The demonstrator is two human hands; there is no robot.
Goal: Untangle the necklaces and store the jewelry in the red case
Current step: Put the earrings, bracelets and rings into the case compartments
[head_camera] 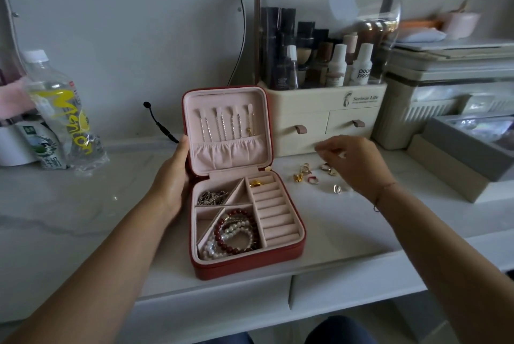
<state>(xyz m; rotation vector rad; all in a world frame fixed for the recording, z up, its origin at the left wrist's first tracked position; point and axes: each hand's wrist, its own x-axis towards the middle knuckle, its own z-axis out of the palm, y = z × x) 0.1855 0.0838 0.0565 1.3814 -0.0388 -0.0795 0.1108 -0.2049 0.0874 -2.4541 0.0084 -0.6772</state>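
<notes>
Open red case (244, 265) holds bead bracelets (233, 232), a silver chain (212, 196), hung necklaces (225, 123).

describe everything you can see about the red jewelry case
The red case is square, pale pink inside, and lies open on the white counter, lid upright. Thin chains hang in the lid above a gathered pocket. The base holds a silver chain heap, bead bracelets and a gold piece in the ring rolls. The left hand grips its left side.
</notes>
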